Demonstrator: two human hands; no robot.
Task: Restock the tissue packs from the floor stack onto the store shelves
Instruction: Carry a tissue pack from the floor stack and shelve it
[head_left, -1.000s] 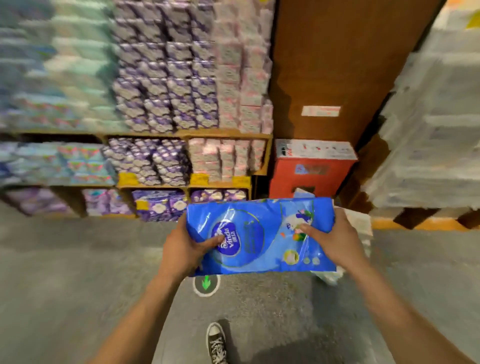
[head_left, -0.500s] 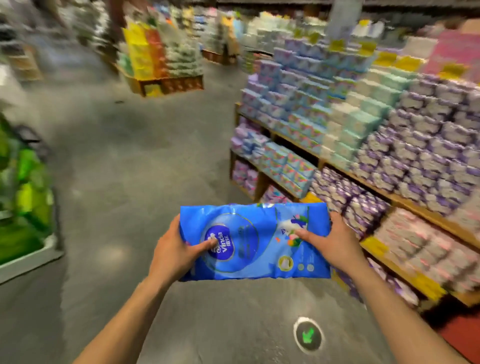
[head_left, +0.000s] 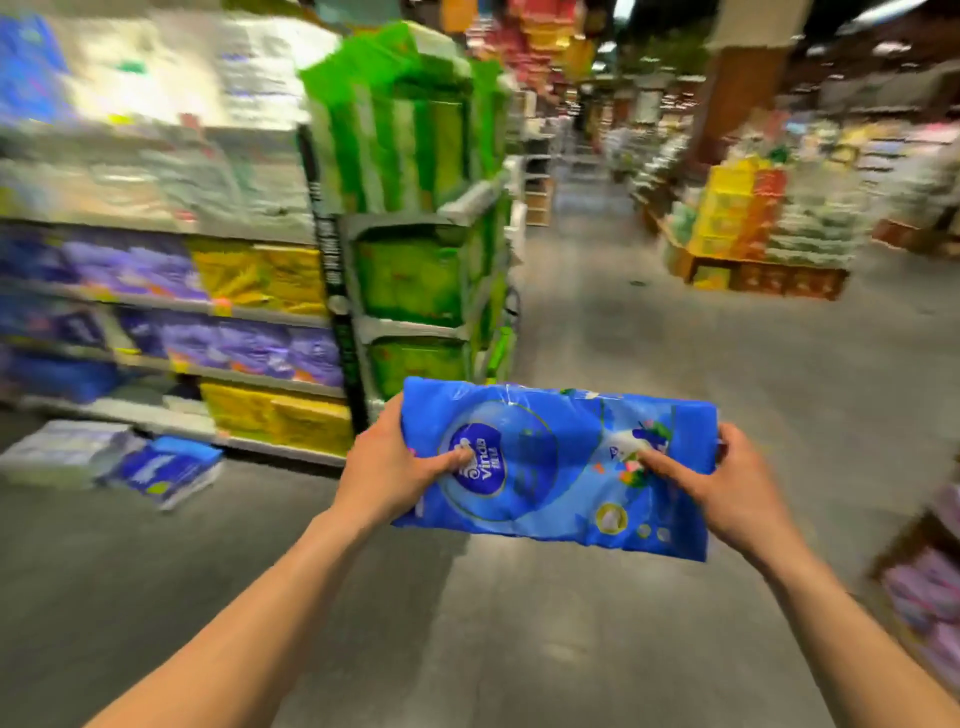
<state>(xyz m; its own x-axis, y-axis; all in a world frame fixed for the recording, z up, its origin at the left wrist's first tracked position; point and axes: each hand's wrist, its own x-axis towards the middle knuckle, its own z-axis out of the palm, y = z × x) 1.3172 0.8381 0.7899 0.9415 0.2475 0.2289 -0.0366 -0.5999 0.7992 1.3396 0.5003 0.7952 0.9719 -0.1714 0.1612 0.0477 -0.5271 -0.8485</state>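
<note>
Fingers (head_left: 448, 459) of the left hand (head_left: 384, 467) and right hand (head_left: 737, 486) clasped the blue tissue pack (head_left: 550, 467) endwise; carrying it level toward shelves (head_left: 156, 306) left of them seemed wisest.

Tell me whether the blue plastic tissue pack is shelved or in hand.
In hand: the left hand and right hand grip the blue plastic tissue pack at its ends.

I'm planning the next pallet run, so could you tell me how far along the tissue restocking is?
Done: the left shelves look filled, though blurred. In hand: one blue tissue pack, gripped by the left hand and right hand, not yet shelved. Left: a second blue pack and a pale wrapped bundle lie on the floor by the shelf base.
</note>
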